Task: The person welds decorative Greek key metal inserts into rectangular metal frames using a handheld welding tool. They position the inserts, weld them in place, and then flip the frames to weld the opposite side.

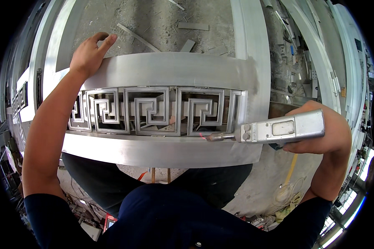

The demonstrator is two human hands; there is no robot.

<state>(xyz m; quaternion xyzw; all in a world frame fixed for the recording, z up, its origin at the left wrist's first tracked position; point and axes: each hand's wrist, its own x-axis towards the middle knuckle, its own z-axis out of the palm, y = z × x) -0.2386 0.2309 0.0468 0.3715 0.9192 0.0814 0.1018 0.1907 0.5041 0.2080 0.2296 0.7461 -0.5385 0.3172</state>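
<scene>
A grey metal frame lies across in front of me, with a band of square fret-pattern grille set between its upper and lower rails. My left hand rests flat on the upper rail at its far left corner, fingers curled over the edge. My right hand grips a silver hand-held welding torch lying level and pointing left. Its nozzle tip touches the seam where the grille meets the lower rail, and a small red glow shows there.
Metal offcuts and strips lie on the concrete floor beyond the frame. Other curved metal frames stand at the right, more grille panels at the left. A yellow hose and coiled cable run across the floor under my right arm.
</scene>
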